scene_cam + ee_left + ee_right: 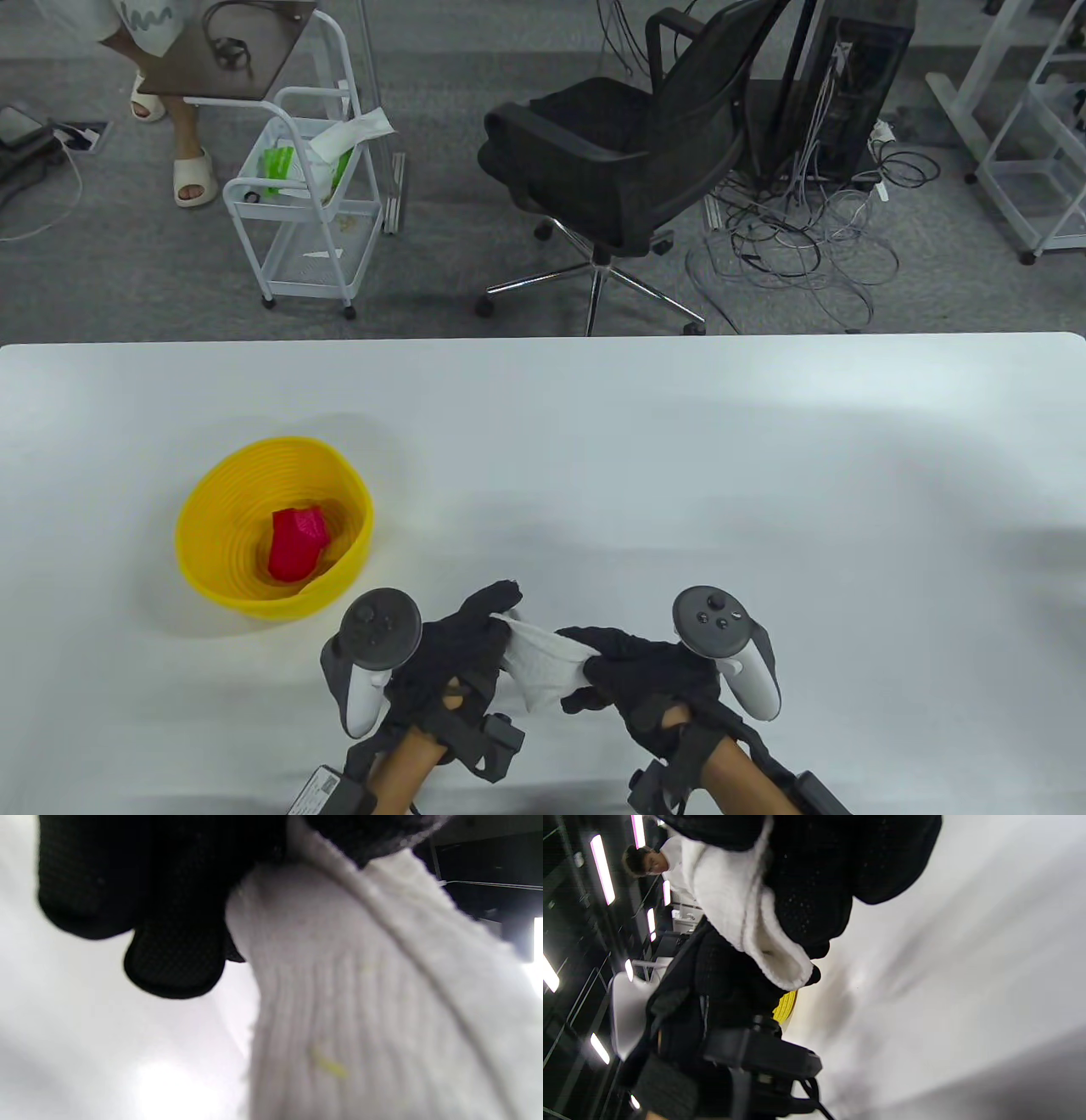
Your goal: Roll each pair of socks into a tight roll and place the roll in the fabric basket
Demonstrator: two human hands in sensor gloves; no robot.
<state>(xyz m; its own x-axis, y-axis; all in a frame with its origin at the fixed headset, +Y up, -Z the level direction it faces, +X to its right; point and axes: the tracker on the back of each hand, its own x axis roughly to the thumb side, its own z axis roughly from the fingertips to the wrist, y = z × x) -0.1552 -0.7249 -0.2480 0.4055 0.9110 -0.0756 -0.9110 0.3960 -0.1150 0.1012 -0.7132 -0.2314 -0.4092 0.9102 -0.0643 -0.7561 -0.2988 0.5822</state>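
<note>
While the white ribbed sock pair (pixel 543 662) hangs stretched between them above the near edge of the white worktop (pixel 679 475), the left hand (pixel 450 658) and right hand (pixel 645 679) each pinch one end in curled fingers (pixel 174 963) — likely to pull the soft knit taut for rolling. To the left stands the yellow woven fabric basket (pixel 212 509), near enough for an easy drop; a red sock roll (pixel 297 543) already lies inside.

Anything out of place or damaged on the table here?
Nothing stands out. A red sock roll lies inside the yellow basket, and both hands, left hand and right hand, hold the white socks between them.
</note>
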